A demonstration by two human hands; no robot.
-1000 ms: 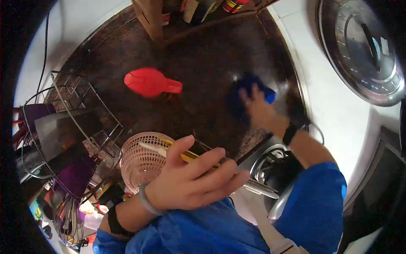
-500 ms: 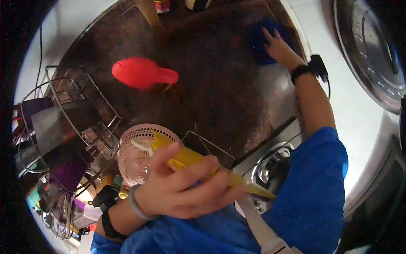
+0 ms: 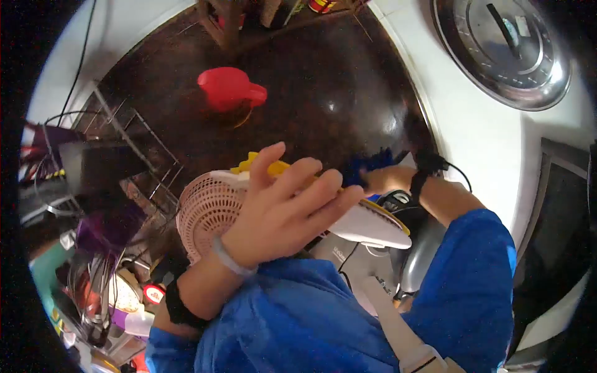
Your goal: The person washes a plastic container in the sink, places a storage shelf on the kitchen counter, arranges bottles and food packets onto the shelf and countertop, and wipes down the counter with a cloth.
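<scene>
My left hand is in front of a long, flat yellow-and-white object, fingers curved along it and thumb raised. Its white face and yellow edge slant down to the right, and the hand hides its middle, so its kind is unclear. Beyond its right part, my right hand is closed on a shaggy blue cloth at the near right side of the dark countertop. A pink perforated basket stands just left of my left hand.
A red jug-shaped object sits on the counter's far left part. Wire racks and a whisk crowd the left side. A large round metal lid is at the upper right wall. A wooden stand is at the back.
My right hand has drawn the blue cloth toward me from the far right of the counter. My left hand has moved up, and the object has tilted, showing its white face.
</scene>
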